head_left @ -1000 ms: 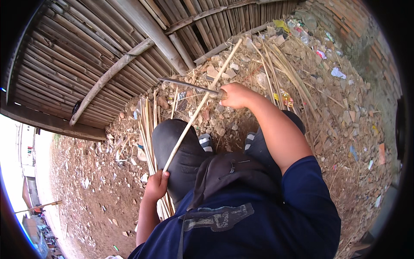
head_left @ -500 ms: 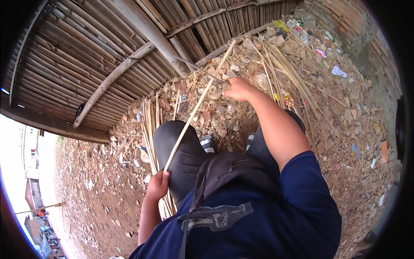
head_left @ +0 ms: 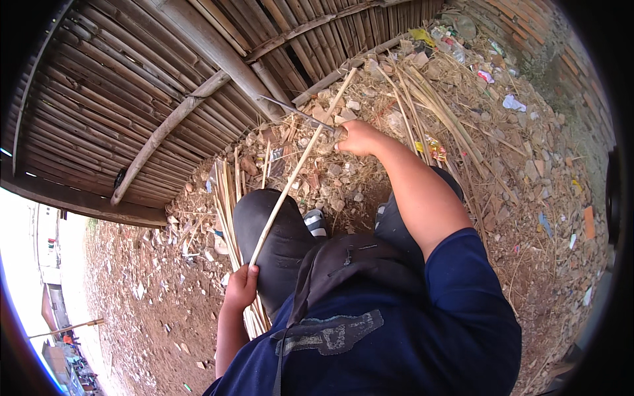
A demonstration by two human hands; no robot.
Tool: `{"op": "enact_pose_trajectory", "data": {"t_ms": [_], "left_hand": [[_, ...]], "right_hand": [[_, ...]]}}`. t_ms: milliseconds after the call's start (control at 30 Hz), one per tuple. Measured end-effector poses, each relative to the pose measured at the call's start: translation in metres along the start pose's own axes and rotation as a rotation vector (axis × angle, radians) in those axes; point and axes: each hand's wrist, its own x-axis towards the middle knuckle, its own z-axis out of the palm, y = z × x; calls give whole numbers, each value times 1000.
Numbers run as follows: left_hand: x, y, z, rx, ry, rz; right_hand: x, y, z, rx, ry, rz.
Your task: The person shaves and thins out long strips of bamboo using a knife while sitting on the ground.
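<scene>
My left hand (head_left: 242,288) is closed round the near end of a long pale bamboo strip (head_left: 298,171), which slants up and away over my left knee. In my right hand (head_left: 356,138) is the handle of a knife (head_left: 294,109); its thin dark blade points to the far left and crosses the strip near the strip's far end. The fingers wrap the handle, so most of it is hidden. Beside my left leg lies a bundle of split bamboo strips (head_left: 228,204), partly covered by my left hand and arm.
A wall of bamboo slats (head_left: 99,99) with round poles rises at the far left. More long strips (head_left: 442,109) lie on stony ground beyond my right knee. Plastic litter (head_left: 449,47) is scattered near a brick wall (head_left: 528,39) at the far right.
The knife's blade has shifted slightly left and lies flatter across the strip. My right hand has moved a little left. My left hand keeps its hold.
</scene>
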Motion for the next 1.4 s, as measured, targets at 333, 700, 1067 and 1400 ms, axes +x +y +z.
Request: {"op": "enact_pose_trajectory", "data": {"t_ms": [333,700,1067,1400], "left_hand": [[-2,-11,4,3,-5,-3],[-1,-5,-3,-12,-29,-59],[3,-1,-3,-10,-68,-103],[2,-6,-4,-7,-49,-45]], "right_hand": [[-47,-91,-7,-201,-501,-363],[-20,-55,-23,36,-362,128],[-10,-31,-5,66,-446,-34],[-30,-65,-6,-56,-377,-145]]}}
